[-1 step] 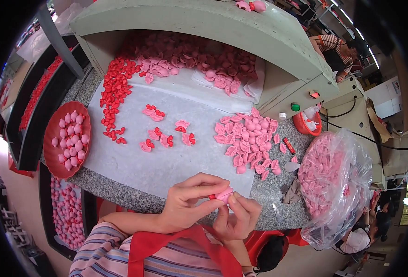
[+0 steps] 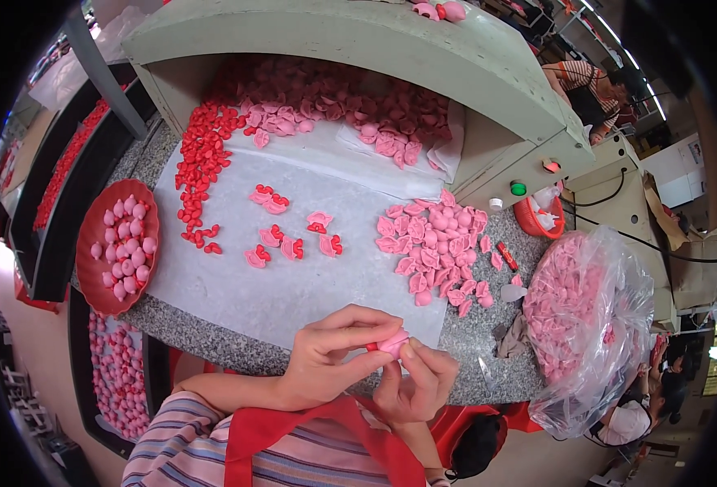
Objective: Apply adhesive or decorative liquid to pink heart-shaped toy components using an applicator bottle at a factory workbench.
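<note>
Above the table's near edge, my left hand (image 2: 322,357) and my right hand (image 2: 417,385) pinch a small pink molded piece (image 2: 393,345) between their fingertips. A bit of a red piece (image 2: 372,346) shows at its left end, next to my left fingers. Beyond my hands, several pink shell-shaped pieces with red bow-shaped parts (image 2: 291,247) lie on a white sheet (image 2: 245,296). To the right of these is a pile of loose pink shells (image 2: 436,243). A heap of red bow-shaped pieces (image 2: 196,162) spreads along the sheet's left side.
At left stands a red bowl (image 2: 88,280) of round pink pieces, above a black tray (image 2: 157,369) of more. A pale metal housing (image 2: 358,40) arches over the far heap. Right are a clear plastic bag (image 2: 622,300) of pink pieces, a red basket (image 2: 529,217) and a pointed metal tool (image 2: 486,373).
</note>
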`<state>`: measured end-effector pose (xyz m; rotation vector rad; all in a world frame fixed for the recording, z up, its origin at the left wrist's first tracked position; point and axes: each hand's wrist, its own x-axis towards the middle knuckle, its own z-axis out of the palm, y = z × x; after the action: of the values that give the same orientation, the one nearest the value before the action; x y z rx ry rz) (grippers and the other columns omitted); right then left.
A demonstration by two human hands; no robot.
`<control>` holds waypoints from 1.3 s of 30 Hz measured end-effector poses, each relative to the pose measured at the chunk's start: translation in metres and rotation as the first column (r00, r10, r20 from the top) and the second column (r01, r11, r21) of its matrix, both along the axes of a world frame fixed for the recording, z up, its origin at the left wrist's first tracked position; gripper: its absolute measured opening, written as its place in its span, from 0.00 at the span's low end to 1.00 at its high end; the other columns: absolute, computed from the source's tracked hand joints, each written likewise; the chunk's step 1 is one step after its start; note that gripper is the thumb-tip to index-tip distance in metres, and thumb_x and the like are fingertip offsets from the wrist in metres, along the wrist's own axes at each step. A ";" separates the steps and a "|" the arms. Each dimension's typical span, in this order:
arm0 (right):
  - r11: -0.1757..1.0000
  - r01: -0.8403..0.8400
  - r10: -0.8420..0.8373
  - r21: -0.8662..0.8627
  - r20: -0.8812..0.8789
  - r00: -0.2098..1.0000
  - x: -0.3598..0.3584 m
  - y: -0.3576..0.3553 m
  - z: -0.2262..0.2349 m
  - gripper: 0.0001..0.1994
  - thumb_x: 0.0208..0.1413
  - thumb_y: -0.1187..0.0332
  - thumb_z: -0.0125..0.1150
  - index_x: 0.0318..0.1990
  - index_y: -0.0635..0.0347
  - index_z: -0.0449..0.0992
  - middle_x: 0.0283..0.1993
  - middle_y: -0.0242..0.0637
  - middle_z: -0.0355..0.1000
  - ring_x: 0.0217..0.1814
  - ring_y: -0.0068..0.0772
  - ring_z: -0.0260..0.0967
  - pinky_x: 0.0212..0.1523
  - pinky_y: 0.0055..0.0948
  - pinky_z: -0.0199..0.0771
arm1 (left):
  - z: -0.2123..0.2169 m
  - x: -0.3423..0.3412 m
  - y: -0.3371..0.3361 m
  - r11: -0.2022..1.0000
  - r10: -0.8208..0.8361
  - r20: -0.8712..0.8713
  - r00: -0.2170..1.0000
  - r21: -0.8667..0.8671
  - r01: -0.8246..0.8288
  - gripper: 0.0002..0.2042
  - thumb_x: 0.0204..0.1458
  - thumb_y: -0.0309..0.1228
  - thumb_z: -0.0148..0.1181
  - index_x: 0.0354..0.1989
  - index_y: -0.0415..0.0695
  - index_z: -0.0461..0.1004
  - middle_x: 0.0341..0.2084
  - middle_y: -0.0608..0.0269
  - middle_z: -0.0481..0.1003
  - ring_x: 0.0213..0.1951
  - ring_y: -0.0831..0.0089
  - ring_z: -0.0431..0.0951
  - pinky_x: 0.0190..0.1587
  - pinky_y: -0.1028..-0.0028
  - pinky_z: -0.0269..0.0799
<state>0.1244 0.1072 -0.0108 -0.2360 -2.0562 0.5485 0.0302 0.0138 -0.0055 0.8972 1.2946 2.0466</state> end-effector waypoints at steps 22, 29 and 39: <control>1.000 0.005 -0.004 0.016 -0.061 0.998 -0.005 0.001 -0.003 0.16 0.36 0.78 0.66 0.38 0.59 0.73 0.38 0.38 0.68 0.28 0.29 0.68 0.24 0.22 0.66 | -0.001 -0.002 0.001 0.999 0.014 0.008 1.000 0.040 -0.015 0.18 0.42 0.13 0.54 0.43 0.41 0.72 0.43 0.48 0.68 0.45 0.64 0.71 0.45 0.72 0.68; 1.000 0.002 0.000 0.027 -0.072 0.997 -0.007 0.002 -0.002 0.16 0.36 0.79 0.66 0.37 0.59 0.73 0.38 0.38 0.68 0.27 0.29 0.67 0.23 0.22 0.66 | 0.001 -0.003 0.002 0.998 0.010 0.023 1.000 0.057 -0.012 0.17 0.43 0.13 0.53 0.43 0.41 0.73 0.43 0.48 0.69 0.45 0.64 0.70 0.46 0.71 0.67; 0.999 -0.015 0.012 -0.036 -0.073 0.997 -0.009 -0.001 0.003 0.20 0.33 0.77 0.69 0.38 0.57 0.72 0.35 0.35 0.66 0.28 0.28 0.65 0.26 0.21 0.66 | 0.000 -0.004 -0.001 0.996 -0.056 0.196 0.979 0.083 0.041 0.15 0.45 0.15 0.51 0.42 0.40 0.73 0.42 0.46 0.68 0.44 0.62 0.71 0.46 0.69 0.67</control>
<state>0.1159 0.1063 -0.0076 -0.2208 -1.9801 0.5955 0.0260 0.0130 -0.0058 0.7297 1.0828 2.1013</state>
